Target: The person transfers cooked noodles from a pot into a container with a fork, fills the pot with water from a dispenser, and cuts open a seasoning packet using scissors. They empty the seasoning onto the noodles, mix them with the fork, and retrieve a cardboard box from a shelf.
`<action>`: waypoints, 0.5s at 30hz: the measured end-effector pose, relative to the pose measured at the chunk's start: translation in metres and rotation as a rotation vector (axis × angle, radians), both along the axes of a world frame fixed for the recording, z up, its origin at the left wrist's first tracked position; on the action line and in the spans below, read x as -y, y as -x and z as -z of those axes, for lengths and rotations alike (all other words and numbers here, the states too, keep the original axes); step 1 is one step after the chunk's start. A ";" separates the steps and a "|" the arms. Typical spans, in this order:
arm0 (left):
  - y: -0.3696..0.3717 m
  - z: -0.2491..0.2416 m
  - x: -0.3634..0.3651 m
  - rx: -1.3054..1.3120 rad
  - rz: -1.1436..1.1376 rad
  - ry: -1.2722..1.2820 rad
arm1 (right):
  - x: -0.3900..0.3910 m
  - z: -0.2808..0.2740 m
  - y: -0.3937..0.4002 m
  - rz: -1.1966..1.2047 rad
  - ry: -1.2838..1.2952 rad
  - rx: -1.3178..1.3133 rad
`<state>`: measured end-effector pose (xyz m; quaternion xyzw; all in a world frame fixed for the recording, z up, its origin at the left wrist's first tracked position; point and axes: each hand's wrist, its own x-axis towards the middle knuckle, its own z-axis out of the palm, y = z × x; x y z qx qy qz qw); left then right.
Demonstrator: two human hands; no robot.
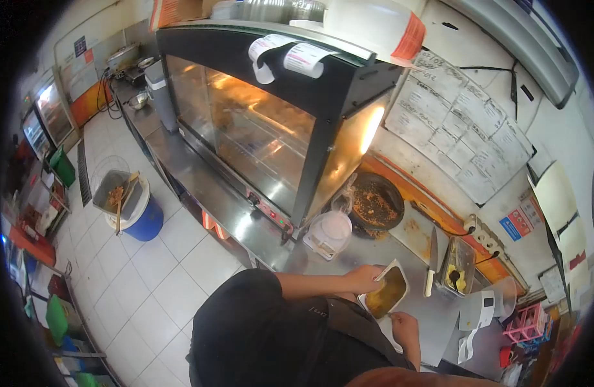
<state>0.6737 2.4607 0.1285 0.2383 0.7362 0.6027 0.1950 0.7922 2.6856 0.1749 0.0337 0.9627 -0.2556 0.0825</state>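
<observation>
My left hand (364,278) is closed on the upper left edge of a pale rectangular tub (402,273). Yellow-brown liquid food (387,295) fills part of the tub. By its lower right rim, my right hand (405,326) has its fingers curled together; what they hold, if anything, is too small to make out. A white surface (386,330) shows below the tub, partly hidden by my apron. Beyond the hands, a knife (430,267) lies on the steel counter (416,306) next to a container (457,274) with yellow food and a dark utensil.
A lit glass warming cabinet (264,129) stands ahead on the left. Beside it are a white kitchen scale (329,233) and a dark pan (376,203) with food bits. A label printer (479,311) and pink basket (528,324) stand right. A blue bucket (145,222) is on the floor.
</observation>
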 end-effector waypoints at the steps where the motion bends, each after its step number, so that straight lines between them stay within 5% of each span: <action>1: 0.002 -0.002 0.007 -0.019 -0.011 0.026 | 0.004 0.003 0.004 0.010 0.075 -0.002; 3: 0.009 0.005 0.017 -0.050 -0.060 0.033 | 0.012 0.016 0.014 0.040 0.228 -0.017; 6: 0.015 0.024 0.022 -0.066 -0.191 0.007 | 0.025 0.013 0.021 0.077 -0.054 -0.069; 9: 0.002 0.013 0.042 -0.050 -0.251 0.069 | 0.036 0.004 0.024 -0.204 0.075 -0.060; 12: -0.023 0.007 0.059 -0.033 -0.255 0.063 | 0.054 0.001 0.028 -0.054 0.141 -0.117; 15: -0.046 -0.001 0.073 -0.031 -0.289 0.111 | 0.055 0.005 0.025 -0.155 -0.107 -0.013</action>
